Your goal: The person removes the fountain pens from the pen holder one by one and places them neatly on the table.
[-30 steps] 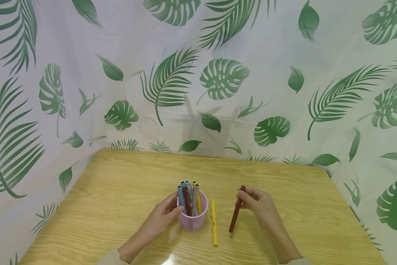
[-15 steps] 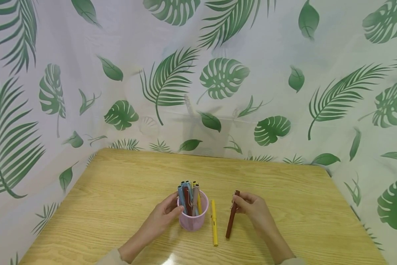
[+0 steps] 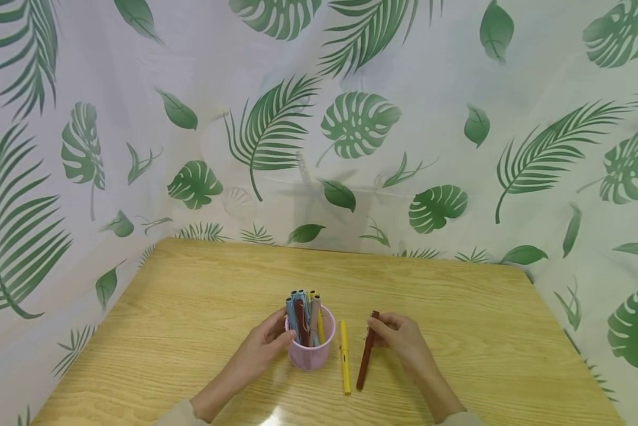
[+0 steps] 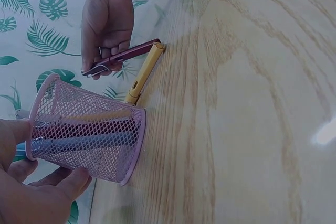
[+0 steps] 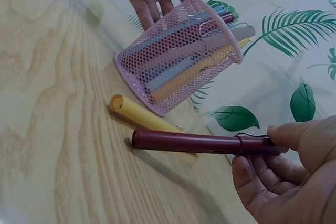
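A pink mesh pen cup (image 3: 309, 356) stands upright on the table, holding several pens in blue, dark red, grey and yellow. My left hand (image 3: 262, 346) grips the cup's left side, thumb near the rim; in the left wrist view its fingers (image 4: 73, 181) touch the mesh. To the cup's right lies a yellow pen (image 3: 345, 367). My right hand (image 3: 404, 343) pinches a dark red pen (image 3: 367, 358) by its clip end, just right of the yellow pen. In the right wrist view the red pen's free end (image 5: 157, 139) points away from the thumb, its shadow falling on the wood.
The wooden table (image 3: 201, 290) spreads around the cup and pens. Behind it and at both sides hangs a white cloth (image 3: 441, 142) printed with green leaves. A bright light reflection shows at the table's near side.
My right hand has moved left and nearer to me with the dark red pen, bringing it close to the yellow pen. The left hand and the cup have stayed in place.
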Demonstrator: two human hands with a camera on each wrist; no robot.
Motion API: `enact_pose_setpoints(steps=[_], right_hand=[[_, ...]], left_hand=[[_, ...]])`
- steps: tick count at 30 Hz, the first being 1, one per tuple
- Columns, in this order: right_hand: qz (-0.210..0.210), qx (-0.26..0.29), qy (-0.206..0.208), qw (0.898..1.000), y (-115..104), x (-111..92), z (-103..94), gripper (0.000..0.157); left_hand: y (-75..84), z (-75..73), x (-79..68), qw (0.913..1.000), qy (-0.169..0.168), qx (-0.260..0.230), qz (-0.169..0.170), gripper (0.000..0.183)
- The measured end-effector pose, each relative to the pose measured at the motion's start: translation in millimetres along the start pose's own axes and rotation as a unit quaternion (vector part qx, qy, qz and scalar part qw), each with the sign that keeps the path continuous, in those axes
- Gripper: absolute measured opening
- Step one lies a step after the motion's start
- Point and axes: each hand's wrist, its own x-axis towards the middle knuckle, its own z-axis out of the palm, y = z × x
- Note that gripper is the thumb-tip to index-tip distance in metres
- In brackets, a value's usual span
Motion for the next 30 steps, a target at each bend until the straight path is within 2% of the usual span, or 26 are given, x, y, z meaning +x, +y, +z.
enact_pose_setpoints(steps=[4, 11, 19, 30], right_hand=[[0.008, -0.014, 0.024, 1.0, 4, 3, 4.0, 0.032], [0.009, -0.08, 0.056, 0.995, 9, 9, 13.4, 0.028], [0.008, -0.098, 0.063, 0.993, 11, 13, 22.5, 0.025], [0.005, -0.178, 0.068, 0.982, 8, 16, 31.4, 0.021]], left_hand=[[0.3, 0.0, 0.7, 1.0, 0.001, -0.001, 0.001, 0.059], [-0.5, -0.2, 0.9, 1.0, -0.001, -0.003, -0.002, 0.059], [-0.9, -0.3, 0.6, 1.0, -0.002, -0.005, -0.003, 0.059], [-2.3, -0.4, 1.2, 1.0, 0.004, 0.0, -0.001, 0.06]])
